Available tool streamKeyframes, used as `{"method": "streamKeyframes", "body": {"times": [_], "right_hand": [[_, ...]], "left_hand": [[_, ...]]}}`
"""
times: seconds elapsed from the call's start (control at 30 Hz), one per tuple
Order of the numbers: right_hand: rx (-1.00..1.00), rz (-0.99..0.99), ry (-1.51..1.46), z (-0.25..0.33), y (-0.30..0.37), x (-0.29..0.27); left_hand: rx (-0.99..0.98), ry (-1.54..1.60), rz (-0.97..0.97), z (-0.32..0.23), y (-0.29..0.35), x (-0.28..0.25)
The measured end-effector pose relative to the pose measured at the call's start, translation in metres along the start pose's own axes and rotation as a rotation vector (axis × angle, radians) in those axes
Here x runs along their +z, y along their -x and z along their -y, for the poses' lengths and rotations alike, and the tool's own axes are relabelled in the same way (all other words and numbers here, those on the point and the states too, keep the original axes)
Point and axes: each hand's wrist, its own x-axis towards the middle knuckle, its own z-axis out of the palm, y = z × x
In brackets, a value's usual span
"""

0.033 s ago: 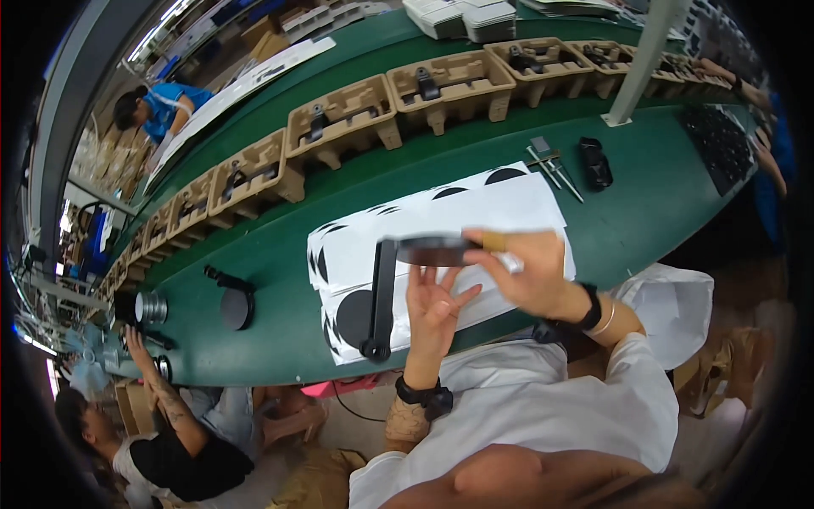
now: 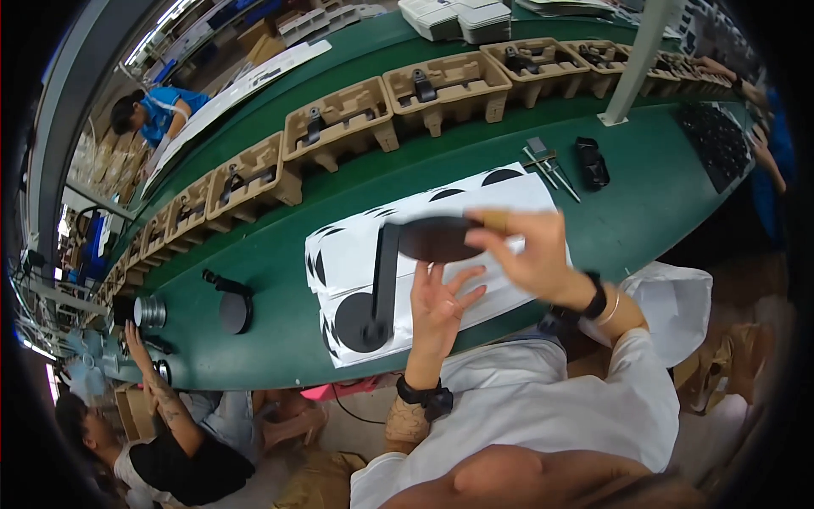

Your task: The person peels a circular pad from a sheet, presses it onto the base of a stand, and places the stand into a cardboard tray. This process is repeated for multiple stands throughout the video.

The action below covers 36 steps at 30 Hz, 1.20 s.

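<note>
A black stand with a round flat base (image 2: 437, 240) and a long straight arm (image 2: 387, 276) is held up over the white sheets. My right hand (image 2: 532, 254) pinches the right edge of the base between thumb and fingers. Beneath the base, my left hand (image 2: 437, 312) is open, palm up with fingers spread. Its fingertips meet the base's lower edge, though I cannot tell whether they touch it. Black round pieces (image 2: 356, 312) lie on the stacked white sheets (image 2: 500, 204) below.
Brown moulded trays (image 2: 339, 119) with black parts line the far side of the green table (image 2: 271, 331). Another black round-based stand (image 2: 236, 312) sits left. Screwdrivers (image 2: 555, 174) and a black object (image 2: 592, 163) lie right, near a metal post (image 2: 636, 76). Co-workers sit at left and right.
The round base has tilted so that more of its flat face shows. The lower end of the arm has risen slightly. Both hands stay in nearly the same places.
</note>
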Motion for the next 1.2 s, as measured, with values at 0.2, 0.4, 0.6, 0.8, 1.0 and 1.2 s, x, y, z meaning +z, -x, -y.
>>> {"method": "streamKeyframes", "body": {"times": [0.2, 0.4, 0.6, 0.8, 1.0, 1.2], "right_hand": [[-0.041, -0.067, 0.516, -0.074, -0.14, -0.043], [-0.037, -0.162, 0.96, -0.231, -0.239, -0.085], [0.072, -0.076, 1.019, -0.271, -0.25, -0.058], [-0.034, 0.095, 1.117, -0.282, -0.247, -0.086], [0.179, 0.394, 0.833, -0.26, -0.232, -0.109], [0.158, 0.364, 1.138, -0.218, -0.173, -0.089]], "left_hand": [[0.002, -0.406, -0.001, -0.021, 0.017, 0.004], [0.341, -0.849, -0.196, -0.049, 0.051, -0.038], [0.533, -1.054, -0.588, -0.071, 0.103, -0.087], [0.57, -1.25, -0.789, -0.091, 0.103, -0.109], [0.452, -1.625, -0.655, -0.103, 0.062, -0.077], [0.395, -1.775, -0.52, -0.087, 0.046, -0.069]]}}
